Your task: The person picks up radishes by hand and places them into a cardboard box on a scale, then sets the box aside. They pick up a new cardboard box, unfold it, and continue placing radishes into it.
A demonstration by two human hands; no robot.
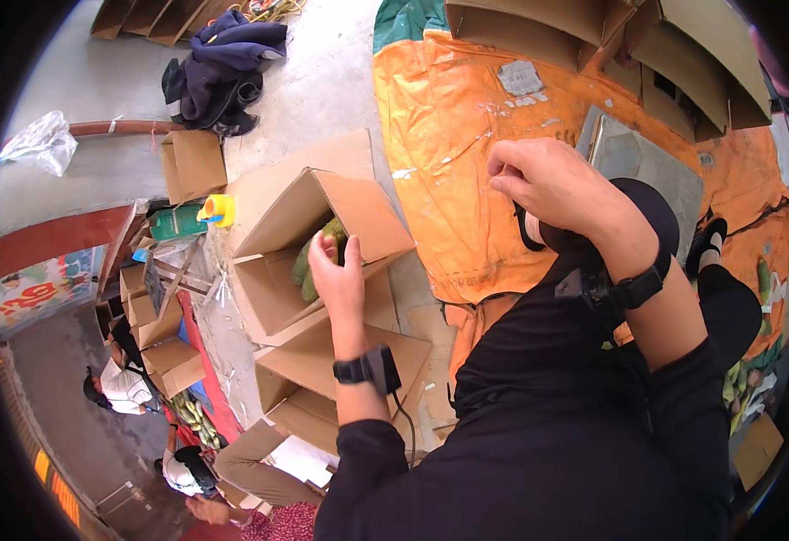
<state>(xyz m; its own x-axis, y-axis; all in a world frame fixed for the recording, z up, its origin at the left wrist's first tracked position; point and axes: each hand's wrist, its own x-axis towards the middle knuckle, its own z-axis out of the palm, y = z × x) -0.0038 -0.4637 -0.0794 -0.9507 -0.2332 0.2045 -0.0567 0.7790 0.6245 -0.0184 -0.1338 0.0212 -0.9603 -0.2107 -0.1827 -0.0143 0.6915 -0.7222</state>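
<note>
Orange tarp (448, 135) on concrete (322, 90) (boxes (363, 212) around); left hand (338, 275) grips green fruit (307, 263).

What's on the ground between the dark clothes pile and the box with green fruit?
Mostly bare grey floor, then a flat cardboard sheet just behind the box holding the green fruit, as the head view shows.
</note>
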